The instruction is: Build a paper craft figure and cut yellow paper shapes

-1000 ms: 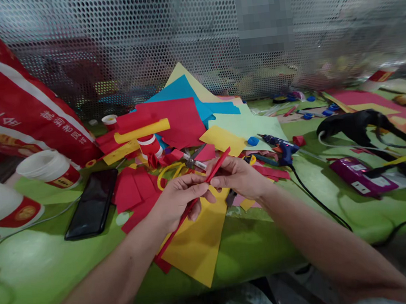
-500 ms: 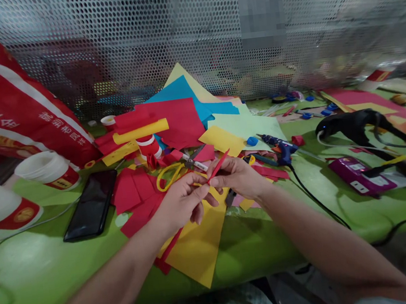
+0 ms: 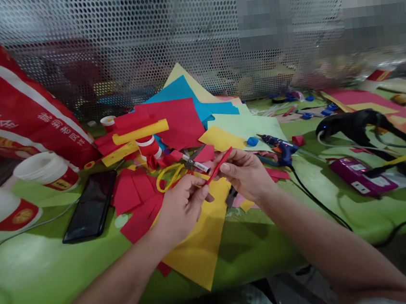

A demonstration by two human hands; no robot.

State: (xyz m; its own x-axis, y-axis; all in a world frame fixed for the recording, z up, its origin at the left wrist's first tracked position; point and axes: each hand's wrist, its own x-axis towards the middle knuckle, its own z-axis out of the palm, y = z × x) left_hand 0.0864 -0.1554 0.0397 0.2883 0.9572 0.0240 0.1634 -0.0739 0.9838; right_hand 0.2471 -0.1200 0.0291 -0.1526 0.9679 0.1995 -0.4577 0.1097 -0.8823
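Right hand (image 3: 248,174) sits slightly farther from left hand (image 3: 179,204) than before | fingers of both pinch red paper strip (image 3: 220,163), apparently to steady it | strip aloft over desk (image 3: 270,239), near scissors (image 3: 188,163), likely parked within reach

Black phone (image 3: 90,206) near stacked paper cups (image 3: 47,172); red bag (image 3: 27,105) behind.

wall: perforated grey metal panel (image 3: 161,30) | furniture: glossy green table (image 3: 26,267) | light: pale glare, table's left side
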